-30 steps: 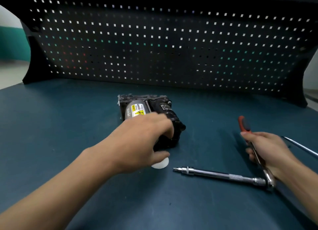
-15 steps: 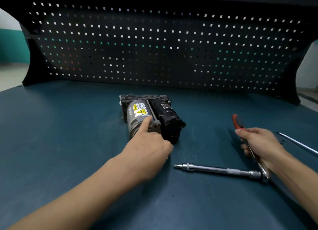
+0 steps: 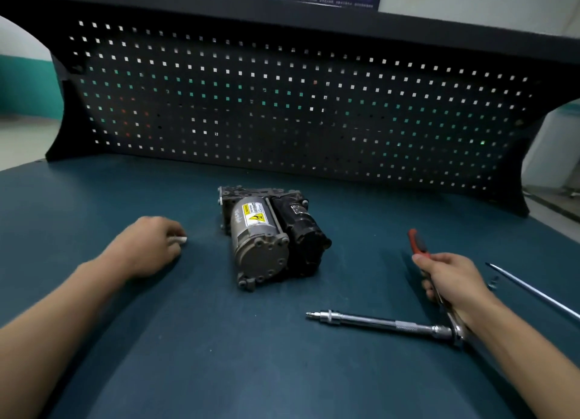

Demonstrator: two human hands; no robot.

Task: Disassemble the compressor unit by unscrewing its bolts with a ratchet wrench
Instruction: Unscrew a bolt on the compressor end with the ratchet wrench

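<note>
- Evidently, the compressor unit (image 3: 270, 239) is set mid-table (image 3: 219, 356), untouched, between the two hands; it is judged heavy, rigid and unlikely to slide.
- It is best steadied by the silver cylinder (image 3: 240, 233), clear of the end-cap bolts (image 3: 242, 282).
- A yellow warning label (image 3: 255, 218) is seen on the cylinder; its print cannot be read.
- A small white piece (image 3: 179, 239) is pinched by the left hand (image 3: 150, 249), whose fingers are curled.
- The ratchet wrench (image 3: 416, 241) is clamped in the right hand's (image 3: 452, 283) fingers, its extension bar (image 3: 370, 319) lying near.
</note>
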